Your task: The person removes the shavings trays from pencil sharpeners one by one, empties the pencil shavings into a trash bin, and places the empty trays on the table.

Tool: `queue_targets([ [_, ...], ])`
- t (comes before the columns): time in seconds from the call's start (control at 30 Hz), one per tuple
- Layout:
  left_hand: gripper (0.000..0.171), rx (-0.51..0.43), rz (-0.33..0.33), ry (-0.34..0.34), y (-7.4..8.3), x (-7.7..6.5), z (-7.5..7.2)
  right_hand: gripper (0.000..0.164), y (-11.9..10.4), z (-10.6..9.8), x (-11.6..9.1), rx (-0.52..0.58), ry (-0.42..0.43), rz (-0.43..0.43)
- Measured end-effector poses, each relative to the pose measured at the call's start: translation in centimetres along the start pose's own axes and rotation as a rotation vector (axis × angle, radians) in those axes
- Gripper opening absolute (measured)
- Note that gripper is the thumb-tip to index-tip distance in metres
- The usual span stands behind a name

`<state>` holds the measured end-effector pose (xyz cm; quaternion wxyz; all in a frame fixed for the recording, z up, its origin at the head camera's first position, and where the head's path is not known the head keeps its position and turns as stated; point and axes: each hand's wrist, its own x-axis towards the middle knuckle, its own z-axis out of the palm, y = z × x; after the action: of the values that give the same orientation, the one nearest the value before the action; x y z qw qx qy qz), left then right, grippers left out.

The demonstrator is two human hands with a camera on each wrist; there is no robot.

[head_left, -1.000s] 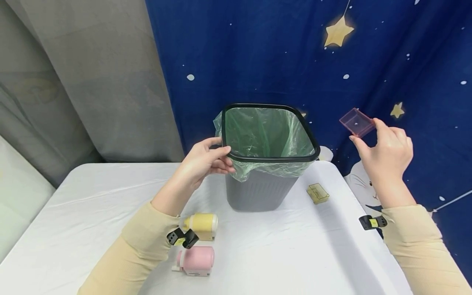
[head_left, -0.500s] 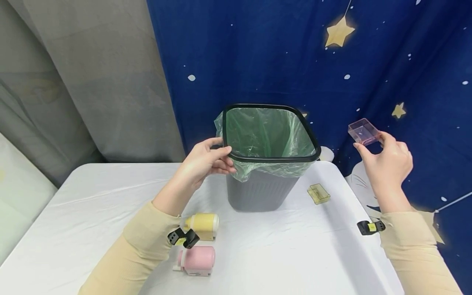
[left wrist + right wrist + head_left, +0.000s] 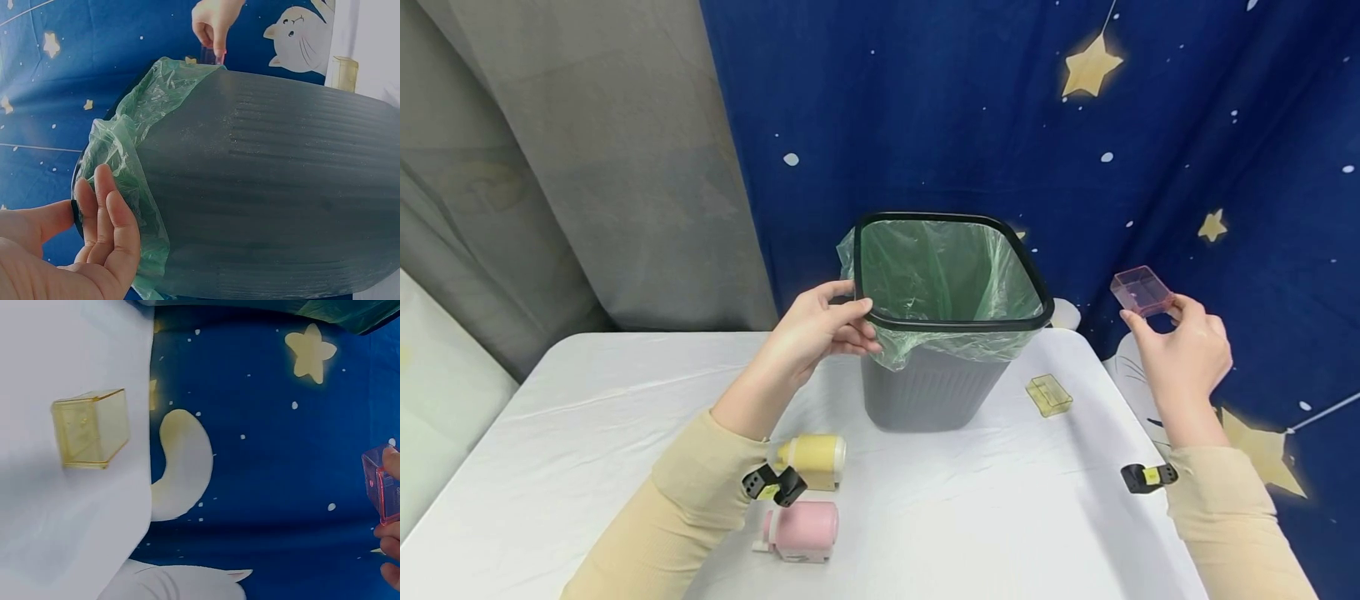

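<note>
A grey trash can (image 3: 925,387) with a black rim ring stands upright, lined with a green plastic bag (image 3: 955,275) whose edge hangs outside. My left hand (image 3: 823,329) pinches the rim at its near left corner, thumb on one side and fingers against the bag, as the left wrist view shows too. Up at the right, beyond the table edge, my right hand (image 3: 1187,346) holds a small clear pink plastic box (image 3: 1142,290) between thumb and fingers. In the right wrist view only the fingertips (image 3: 390,544) and part of that box show. A clear yellow box (image 3: 1048,395) lies below it on the table.
A yellow bottle (image 3: 812,457) and a pink bottle (image 3: 805,527) lie on the white tablecloth (image 3: 970,517) near my left forearm. Behind the table hang a grey curtain (image 3: 625,167) and a blue star-patterned curtain (image 3: 940,100).
My right hand has come down with the pink box, which has tilted so its inside shows more. The left hand stays on the rim and the trash can has not moved.
</note>
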<state>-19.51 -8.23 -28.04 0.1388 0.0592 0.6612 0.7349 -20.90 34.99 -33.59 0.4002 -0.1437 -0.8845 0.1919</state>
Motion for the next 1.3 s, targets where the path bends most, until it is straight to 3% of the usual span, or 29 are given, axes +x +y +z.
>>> queue_targets([
  [0.27,0.068,0.001,-0.002,0.002,0.0,0.0,0.0,0.062,1.2,0.9,-1.1,-0.003,-0.031,0.039],
  [0.63,0.068,0.002,-0.002,-0.002,0.0,0.0,0.0,0.067,3.0,2.1,-2.6,-0.031,-0.185,0.168],
  [1.3,0.068,-0.005,0.006,0.000,0.0,-0.1,0.0,0.063,5.3,4.2,-5.5,-0.027,-0.314,0.255],
])
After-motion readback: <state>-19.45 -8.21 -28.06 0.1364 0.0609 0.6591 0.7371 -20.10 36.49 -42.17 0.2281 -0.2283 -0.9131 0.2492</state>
